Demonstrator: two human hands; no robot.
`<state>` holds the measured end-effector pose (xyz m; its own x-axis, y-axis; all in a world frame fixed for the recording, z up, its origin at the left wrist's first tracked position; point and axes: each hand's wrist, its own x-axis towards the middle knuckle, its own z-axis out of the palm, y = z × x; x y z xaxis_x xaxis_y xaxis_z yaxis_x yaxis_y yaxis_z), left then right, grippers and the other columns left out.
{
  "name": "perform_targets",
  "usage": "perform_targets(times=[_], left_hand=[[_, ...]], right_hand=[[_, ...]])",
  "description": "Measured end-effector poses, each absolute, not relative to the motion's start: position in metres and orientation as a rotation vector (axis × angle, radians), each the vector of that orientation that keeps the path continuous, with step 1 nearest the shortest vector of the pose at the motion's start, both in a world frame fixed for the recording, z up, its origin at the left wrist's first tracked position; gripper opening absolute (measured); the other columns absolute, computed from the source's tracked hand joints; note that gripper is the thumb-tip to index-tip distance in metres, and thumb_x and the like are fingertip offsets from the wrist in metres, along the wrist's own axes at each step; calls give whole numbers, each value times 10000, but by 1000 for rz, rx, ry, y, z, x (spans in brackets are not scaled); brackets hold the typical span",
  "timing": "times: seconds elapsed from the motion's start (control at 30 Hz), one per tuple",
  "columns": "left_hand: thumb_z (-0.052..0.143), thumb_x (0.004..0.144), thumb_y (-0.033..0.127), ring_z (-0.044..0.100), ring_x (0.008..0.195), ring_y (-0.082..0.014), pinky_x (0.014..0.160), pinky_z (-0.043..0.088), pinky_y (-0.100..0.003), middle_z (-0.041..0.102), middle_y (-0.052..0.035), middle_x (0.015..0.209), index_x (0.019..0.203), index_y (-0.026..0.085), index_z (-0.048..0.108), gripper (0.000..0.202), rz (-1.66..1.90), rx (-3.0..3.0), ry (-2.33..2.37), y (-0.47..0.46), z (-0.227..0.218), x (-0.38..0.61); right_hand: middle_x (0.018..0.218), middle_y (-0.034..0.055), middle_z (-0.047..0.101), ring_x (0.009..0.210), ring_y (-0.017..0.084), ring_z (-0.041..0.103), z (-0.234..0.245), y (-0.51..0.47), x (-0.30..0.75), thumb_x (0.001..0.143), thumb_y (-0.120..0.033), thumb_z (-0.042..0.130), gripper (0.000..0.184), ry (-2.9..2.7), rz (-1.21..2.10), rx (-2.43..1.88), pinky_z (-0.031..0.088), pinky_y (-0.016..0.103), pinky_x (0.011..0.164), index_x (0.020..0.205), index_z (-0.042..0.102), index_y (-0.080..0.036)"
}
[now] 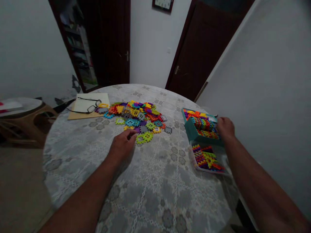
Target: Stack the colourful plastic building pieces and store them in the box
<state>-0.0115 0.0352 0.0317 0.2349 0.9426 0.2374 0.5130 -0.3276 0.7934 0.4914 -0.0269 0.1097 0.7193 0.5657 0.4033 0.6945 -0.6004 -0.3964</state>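
Note:
My left hand (123,144) rests on the table at the near edge of a loose heap of colourful toothed plastic building pieces (134,112). Its fingers are half curled, with a gap between thumb and forefinger, and no piece shows in it. Lime-green pieces (147,137) lie just beyond the fingertips. My right hand (225,127) is closed at the right side of a teal box (193,132) with rows of similar pieces in it; whatever its fingers hold is hidden. Nearer me, a clear plastic tray (194,161) holds more pieces, lined up in rows.
Black-framed glasses (91,109) lie on a pad or board (104,97) at the far left of the round table. A patterned cloth (155,181) covers the tabletop. A white wall (274,97) rises close on the right. A wooden stool (31,121) stands at left.

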Motion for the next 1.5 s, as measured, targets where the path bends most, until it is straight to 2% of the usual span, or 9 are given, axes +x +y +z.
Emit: perform_targets(times=[0.07,0.13,0.33,0.5,0.7,0.9,0.97,1.27,1.5], left_hand=[[541,996,385,742,1012,-265,981,578,-413,820,-100,1114,1173,200,769,343,1005,1966,1360,37,28,-12],[529,1008,337,725,1090,-280,1053,558,-446,802,-131,1177,1195,178,760,337,1041,2083,1348,40,19,-12],[621,968,240,648,1265,-345,1161,487,-515,754,-183,1308,1304,145,737,367,948,2480,1237,47,-11,-9],[728,931,198,628,1274,-348,1113,482,-517,746,-145,1331,1307,220,740,377,701,2598,1194,43,-11,-7],[731,952,200,628,1197,-328,1011,504,-471,728,-137,1245,1167,216,771,219,600,2642,1167,41,-3,-7],[730,942,200,646,1119,-302,993,522,-447,710,-123,1145,1086,199,761,147,638,2625,1062,42,-7,-6],[717,938,185,653,1129,-290,1006,535,-438,705,-124,1177,1132,200,754,198,696,2588,1019,42,-9,-6],[767,896,170,639,1265,-337,1161,497,-537,707,-156,1322,1386,193,693,496,767,2496,989,45,-16,-7],[631,886,33,603,1335,-243,1183,511,-444,602,-91,1403,1605,317,507,783,853,2336,792,39,-12,-2]], right_hand=[[1234,232,752,1188,335,688,114,-33,466,965,-274,462,425,-1017,-498,-2156,521,487,1095,1209,759,-93],[1227,185,756,1172,319,688,111,-39,426,974,-327,482,390,-1227,-467,-1934,515,479,1104,1164,771,-147],[1277,137,752,1047,258,727,52,-30,285,1017,-295,570,320,-1924,96,-1522,581,431,1012,1285,721,-209],[1501,165,647,1400,310,592,-2,-8,225,944,-158,677,484,-2108,99,-1516,476,508,1214,1425,659,-214],[1227,155,675,1188,302,634,-9,-9,211,967,-181,667,207,-2124,43,-1671,544,429,1055,1168,710,-206],[1019,88,650,970,260,611,-9,-24,220,971,-268,669,69,-2219,25,-1600,517,345,865,1025,653,-228],[997,73,647,926,241,604,-10,-24,222,995,-267,625,36,-2191,38,-1568,498,325,823,993,641,-235],[859,44,598,846,224,605,-7,-15,231,1068,-234,411,262,-1896,147,-1427,488,334,800,852,559,-254],[1067,101,713,1019,257,674,-12,-14,228,1095,-283,502,254,-1999,253,-1297,557,390,958,1201,729,-237]])
